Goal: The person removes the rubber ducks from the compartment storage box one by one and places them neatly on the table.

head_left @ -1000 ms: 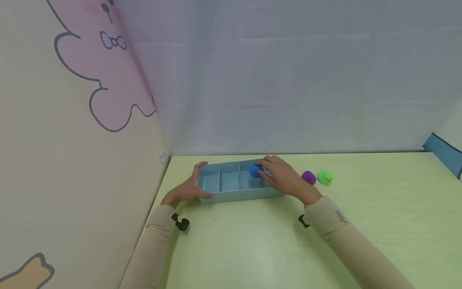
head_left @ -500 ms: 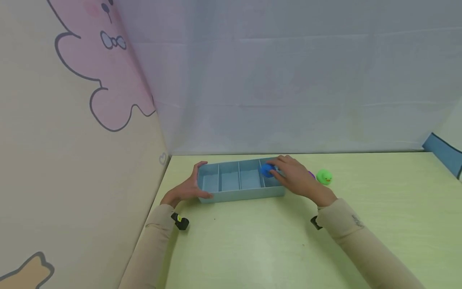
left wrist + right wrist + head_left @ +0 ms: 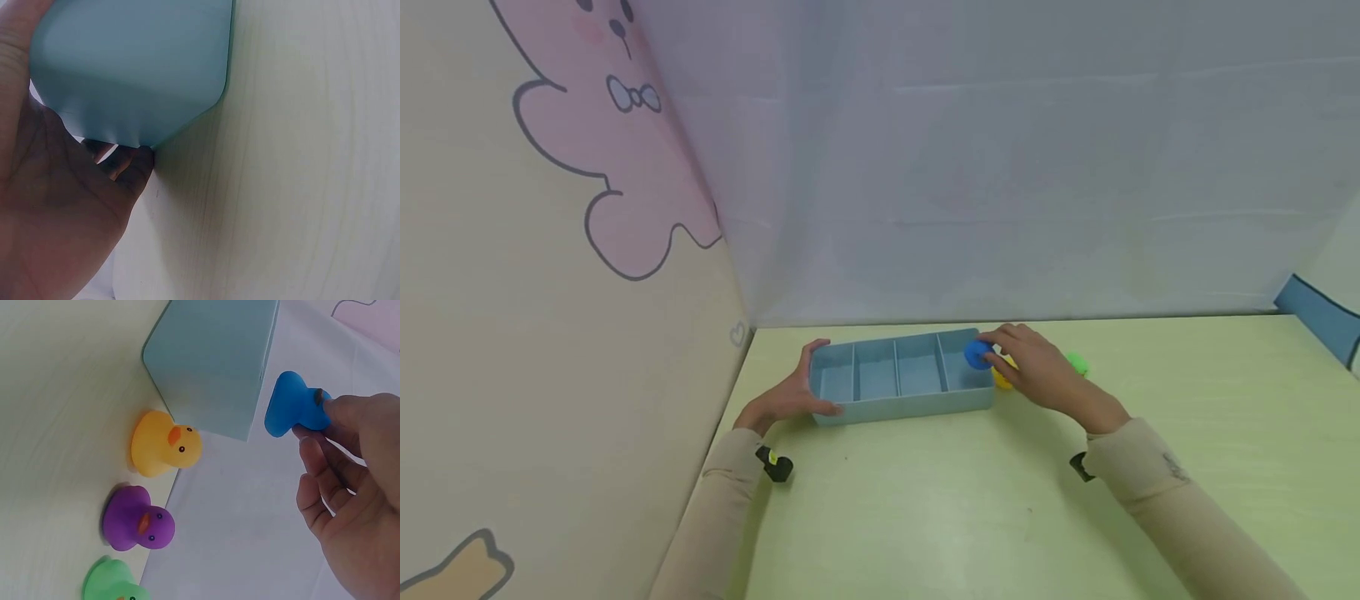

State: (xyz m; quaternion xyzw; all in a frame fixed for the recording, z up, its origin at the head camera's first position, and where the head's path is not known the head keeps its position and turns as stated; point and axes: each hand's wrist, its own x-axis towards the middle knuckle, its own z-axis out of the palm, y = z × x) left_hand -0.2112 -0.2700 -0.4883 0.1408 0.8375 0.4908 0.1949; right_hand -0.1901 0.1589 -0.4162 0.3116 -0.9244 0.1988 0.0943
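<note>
A blue rubber duck (image 3: pixel 289 406) is pinched by its head between the thumb and fingertips of my right hand (image 3: pixel 1037 367). In the head view the duck appears over the right end of a pale blue divided box (image 3: pixel 902 407). My left hand (image 3: pixel 790 394) grips the box's left end, thumb along the near side and fingers at the far side. The left wrist view shows that hand's palm (image 3: pixel 69 206) against the box's end wall (image 3: pixel 137 62). No duck is seen in the box's compartments.
Beside the box's right end a yellow duck (image 3: pixel 156 444), a purple duck (image 3: pixel 134 519) and a green duck (image 3: pixel 112 584) stand in a row on the light wooden table (image 3: pixel 940 508). A wall (image 3: pixel 572 375) rises at the left, and a pale cloth (image 3: pixel 1000 167) hangs behind.
My right hand has moved rightward with the blue duck, from the third compartment to the box's right end. The yellow duck has come into sight; the purple one is hidden in the head view.
</note>
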